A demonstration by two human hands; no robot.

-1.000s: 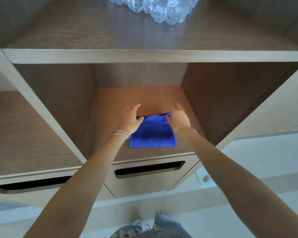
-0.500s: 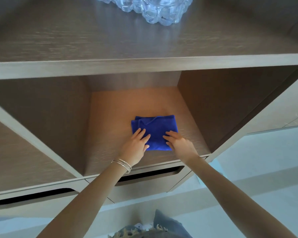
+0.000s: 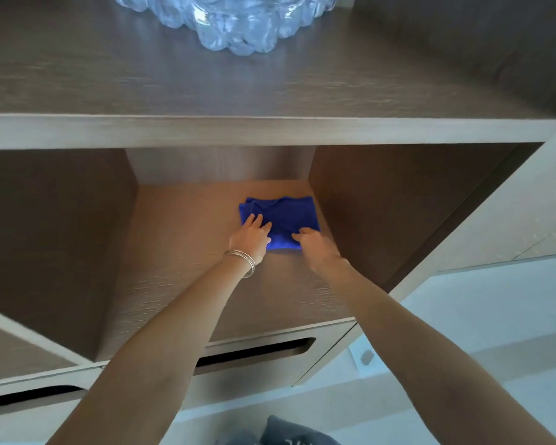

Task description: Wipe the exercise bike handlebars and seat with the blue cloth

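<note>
The folded blue cloth (image 3: 280, 220) lies flat on the floor of a wooden shelf compartment, toward its back right. My left hand (image 3: 252, 236) rests on the cloth's near left part with fingers spread flat. Fingertips of my right hand (image 3: 313, 244) press on the cloth's near right edge, bent down at the knuckles. Neither hand grips the cloth. Thin bangles circle my left wrist. No exercise bike is in view.
The compartment's brown side walls (image 3: 382, 200) stand close on both sides of the cloth. A clear bumpy glass bowl (image 3: 235, 24) sits on the shelf above. A drawer with a dark slot handle (image 3: 254, 353) lies below the compartment. Pale floor (image 3: 463, 332) shows at the right.
A second ago both hands held the cloth's far edge. They folded it down flat, then slid it deeper and to the right in the compartment with the hands on top.
</note>
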